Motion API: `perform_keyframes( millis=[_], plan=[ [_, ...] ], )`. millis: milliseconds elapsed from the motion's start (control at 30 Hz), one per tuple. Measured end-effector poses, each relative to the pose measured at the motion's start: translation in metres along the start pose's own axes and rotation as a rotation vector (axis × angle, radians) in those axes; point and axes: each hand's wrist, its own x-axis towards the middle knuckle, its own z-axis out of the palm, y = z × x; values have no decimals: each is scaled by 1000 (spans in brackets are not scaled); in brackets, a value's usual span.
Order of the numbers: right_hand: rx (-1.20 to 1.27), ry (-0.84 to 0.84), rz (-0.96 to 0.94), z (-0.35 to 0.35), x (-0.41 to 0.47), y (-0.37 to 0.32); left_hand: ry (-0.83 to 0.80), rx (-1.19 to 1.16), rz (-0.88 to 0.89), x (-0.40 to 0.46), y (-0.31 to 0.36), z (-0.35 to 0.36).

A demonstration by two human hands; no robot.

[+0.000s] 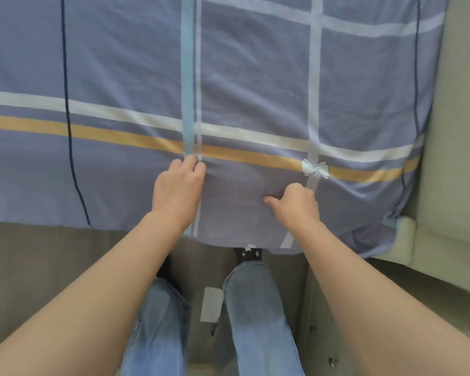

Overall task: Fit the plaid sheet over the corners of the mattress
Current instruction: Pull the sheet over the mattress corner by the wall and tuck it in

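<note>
Where the view begins at the left, we see the plaid sheet [255, 77] spread flat over the bed, its blue-grey cloth crossed by a thin navy line, a broad white band and an ochre band that run on to the right. Its near edge hangs loose over the side of the bed, above the grey floor [38, 253]. Our left hand [178, 189] lies on the sheet just where a pale blue stripe meets the ochre band, fingers curled together and pinching a small fold of cloth. Just beside it, our right hand [296, 204] grips the sheet with fingers curled under and the thumb pointing left. Near it a white bow print [315, 168] sits on the ochre band. At the far right the sheet wraps down over the mattress corner beside a pale padded bed frame [407, 240].
</note>
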Motion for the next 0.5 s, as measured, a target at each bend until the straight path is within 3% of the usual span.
perform_keyframes(
  millis=[267,400,500],
  plan=[
    [-170,-94,-86,-5,-5,1,-176,-35,40,13,-10,-9],
    [-379,-352,-69,7,-21,33,-257,-95,42,11,-13,-16],
    [-58,-296,117,14,-24,47,-295,-82,44,10,-15,-23]
  ],
)
